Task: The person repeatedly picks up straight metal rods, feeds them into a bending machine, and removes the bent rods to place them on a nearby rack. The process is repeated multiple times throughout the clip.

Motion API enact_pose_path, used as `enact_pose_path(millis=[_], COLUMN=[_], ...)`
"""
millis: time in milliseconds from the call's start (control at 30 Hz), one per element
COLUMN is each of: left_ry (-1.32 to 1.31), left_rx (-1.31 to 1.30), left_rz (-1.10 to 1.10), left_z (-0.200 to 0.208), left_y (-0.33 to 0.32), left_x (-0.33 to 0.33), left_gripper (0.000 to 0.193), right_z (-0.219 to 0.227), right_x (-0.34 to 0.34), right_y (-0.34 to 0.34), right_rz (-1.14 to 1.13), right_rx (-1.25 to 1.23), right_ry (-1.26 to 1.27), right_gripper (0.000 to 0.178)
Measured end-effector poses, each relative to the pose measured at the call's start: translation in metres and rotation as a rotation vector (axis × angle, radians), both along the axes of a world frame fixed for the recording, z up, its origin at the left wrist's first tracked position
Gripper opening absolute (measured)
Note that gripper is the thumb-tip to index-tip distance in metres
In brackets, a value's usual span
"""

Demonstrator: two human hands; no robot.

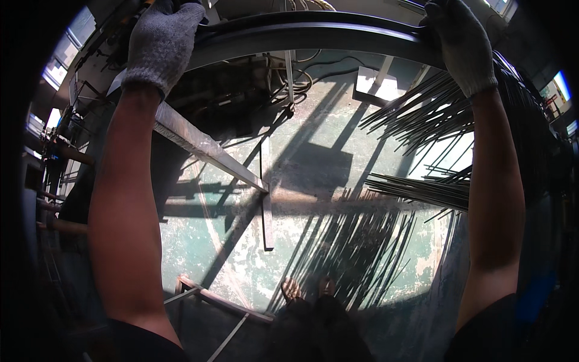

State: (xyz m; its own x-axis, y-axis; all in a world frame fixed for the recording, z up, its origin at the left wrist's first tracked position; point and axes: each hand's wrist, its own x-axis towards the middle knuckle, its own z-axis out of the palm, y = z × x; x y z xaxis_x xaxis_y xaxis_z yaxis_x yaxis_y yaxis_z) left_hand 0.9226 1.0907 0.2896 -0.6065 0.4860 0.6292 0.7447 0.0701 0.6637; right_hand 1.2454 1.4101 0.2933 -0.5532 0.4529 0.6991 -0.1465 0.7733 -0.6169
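Observation:
A long dark bar (313, 27) with a smooth, shiny face spans the top of the view, bowed by the lens. Near its left end, my left hand (161, 47) in a pale knitted glove is closed on it; the fingertips run out of the picture at the top. My right hand (463, 45), gloved the same way, grips the bar near the other end, its fingers partly in shadow. Both arms reach far forward. Whether the bar hangs free or rests on something I cannot tell.
Bundles of thin dark rods (422, 111) jut out at the right, beside my right forearm. A pale metal stand leg (208, 148) slants down to a foot bar (267, 223) on the worn green floor (241, 271). A low frame (223, 301) lies near my feet. Cables (304, 84) coil behind.

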Motion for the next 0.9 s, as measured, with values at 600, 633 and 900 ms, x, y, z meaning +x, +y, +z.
enact_pose_path(millis=[600, 633, 900], left_ry=[0.212, 0.228, 0.224], left_rx=[0.196, 0.195, 0.194], left_rz=[0.157, 0.175, 0.289], left_z=[-0.007, -0.010, -0.001], left_y=[0.025, 0.031, 0.013], left_x=[0.038, 0.044, 0.067], left_gripper=[0.008, 0.008, 0.009], right_z=[-0.012, -0.013, -0.011], right_x=[0.005, 0.004, -0.001], right_y=[0.009, 0.013, 0.003], right_rz=[-0.082, -0.173, -0.065], right_rx=[0.289, 0.369, 0.241], right_ry=[0.045, 0.041, 0.046], right_gripper=[0.022, 0.018, 0.012])
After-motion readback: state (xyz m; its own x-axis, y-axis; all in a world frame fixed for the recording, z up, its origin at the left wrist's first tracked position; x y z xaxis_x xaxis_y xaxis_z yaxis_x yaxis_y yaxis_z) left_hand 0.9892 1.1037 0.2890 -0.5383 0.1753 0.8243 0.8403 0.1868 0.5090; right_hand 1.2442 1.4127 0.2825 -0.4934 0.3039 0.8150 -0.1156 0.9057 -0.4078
